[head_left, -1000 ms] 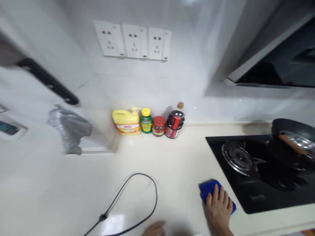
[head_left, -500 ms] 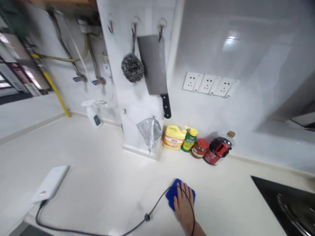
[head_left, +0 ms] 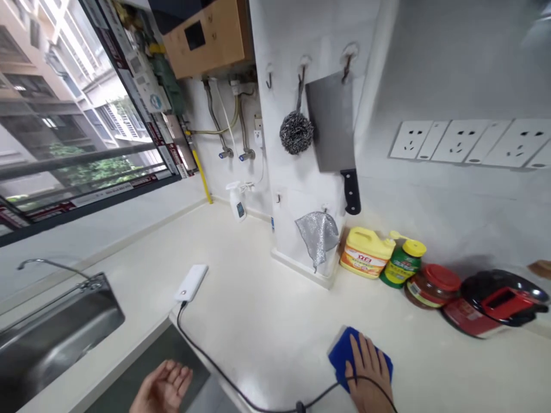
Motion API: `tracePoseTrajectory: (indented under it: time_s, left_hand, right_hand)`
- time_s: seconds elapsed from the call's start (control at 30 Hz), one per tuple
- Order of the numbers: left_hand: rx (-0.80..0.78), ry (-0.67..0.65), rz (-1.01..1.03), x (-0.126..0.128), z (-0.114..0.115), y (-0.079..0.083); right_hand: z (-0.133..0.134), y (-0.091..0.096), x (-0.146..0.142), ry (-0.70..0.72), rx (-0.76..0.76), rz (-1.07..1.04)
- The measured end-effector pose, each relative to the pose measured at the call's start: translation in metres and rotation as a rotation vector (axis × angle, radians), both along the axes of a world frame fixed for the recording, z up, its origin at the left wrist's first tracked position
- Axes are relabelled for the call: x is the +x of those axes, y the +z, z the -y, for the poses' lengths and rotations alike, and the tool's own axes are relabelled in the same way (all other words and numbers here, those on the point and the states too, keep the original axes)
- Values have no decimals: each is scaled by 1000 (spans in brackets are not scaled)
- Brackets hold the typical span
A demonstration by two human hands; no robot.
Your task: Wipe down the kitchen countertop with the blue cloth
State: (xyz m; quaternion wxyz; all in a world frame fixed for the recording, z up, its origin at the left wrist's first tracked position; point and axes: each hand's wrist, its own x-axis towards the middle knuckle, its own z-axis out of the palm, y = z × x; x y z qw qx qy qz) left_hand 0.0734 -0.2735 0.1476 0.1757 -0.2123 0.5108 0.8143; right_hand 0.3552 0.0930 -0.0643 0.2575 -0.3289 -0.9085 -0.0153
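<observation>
My right hand (head_left: 369, 370) lies flat on a folded blue cloth (head_left: 342, 357) on the pale countertop, its fingers stretched out and slightly apart. A black cable (head_left: 200, 351) runs from a white power bank (head_left: 191, 282) across the counter, over the cloth's near edge and my right hand. Low on the left, in front of the counter edge, my left hand (head_left: 162, 385) is raised with the palm up. Its fingers are loosely curled, with nothing in them.
Behind the cloth stand a yellow detergent jug (head_left: 365, 252), a green bottle (head_left: 402, 264), a red-lidded jar (head_left: 433, 285) and a red-and-black container (head_left: 495, 304). A cleaver (head_left: 331, 123) and steel scourer (head_left: 297, 132) hang on the pillar. The sink (head_left: 64, 338) lies left; a spray bottle (head_left: 236, 203) stands behind.
The view has swung left and shows the window and sink. My left hand has come into sight. My right hand remains on the blue cloth, both farther right in the picture.
</observation>
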Motion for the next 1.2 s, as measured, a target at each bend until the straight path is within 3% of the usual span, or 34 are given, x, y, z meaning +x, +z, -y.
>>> tracePoseTrajectory:
  time_s: [0.07,0.17,0.3,0.4,0.5,0.63,0.73,0.87,0.97,1.07,1.13,1.2]
  left_hand:
    - [-125,-14,12,-23,6,-9]
    - [-429,-234,-145,-74,27,-27]
    - [-974,-482,-447,-156,47,-44]
    - [-1151,-491,-768,-203,47,-53]
    - [-1085,-485,-1005,-226,42,-63]
    - [-989,-613,-934,-226,34,-77]
    - [-822,-777,-800,-217,16,-87]
    - [-402,-1013,-550,-196,-36,-100]
    - [-153,-1131,-498,-178,-89,-101]
    - [-9,-1213,-580,-172,-140,-83]
    - [129,-1209,-594,-180,-164,-57]
    - [237,-1180,-616,-197,-178,-27]
  right_hand:
    - [-5,4,-13,-41,-7,24]
    - [-15,12,-50,10,-14,111]
    - [-4,32,-132,205,-67,269]
    - [21,58,-203,392,-184,374]
    - [38,87,-256,573,-390,465]
    - [37,114,-278,425,-544,421]
    - [36,122,-275,372,-653,190]
    - [39,136,-276,318,-788,-39]
    - [36,160,-291,349,-865,-157]
    - [36,195,-313,473,-1079,-367]
    - [40,220,-329,550,-1222,-474]
    - [45,244,-343,612,-1257,-489]
